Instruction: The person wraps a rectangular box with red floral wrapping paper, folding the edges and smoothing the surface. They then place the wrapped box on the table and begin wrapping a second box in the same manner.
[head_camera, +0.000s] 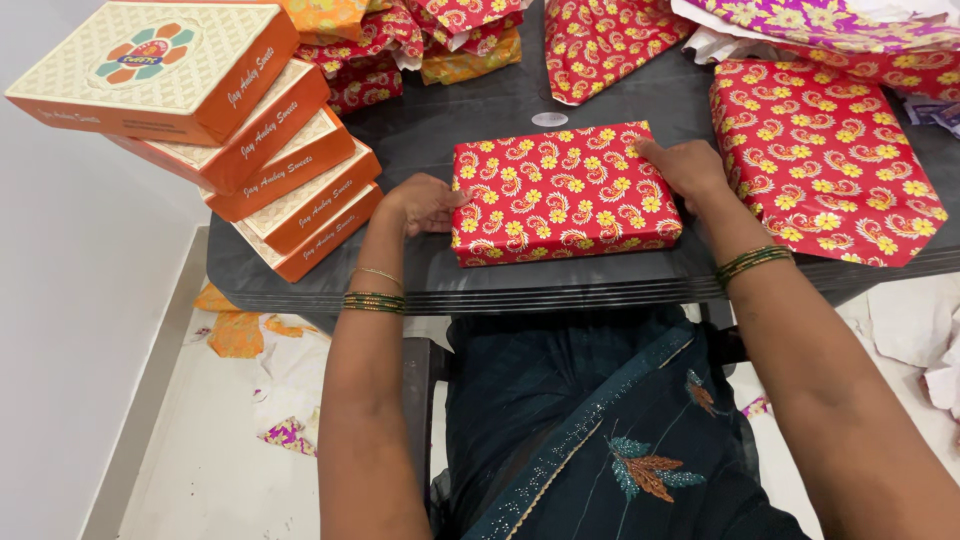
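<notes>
A flat box wrapped in red paper with yellow flowers (560, 192) lies on the dark table (440, 285) near its front edge. My left hand (425, 203) presses against the box's left end, fingers curled on the paper fold. At the box's top right corner rests my right hand (685, 165), fingers pressing the paper down. Both wrists wear green and gold bangles.
A leaning stack of orange sweet boxes (250, 140) stands at the left. A sheet of the same red paper (825, 160) lies at the right. Wrapped parcels and loose papers (440, 35) crowd the back. Paper scraps (240, 335) lie on the floor.
</notes>
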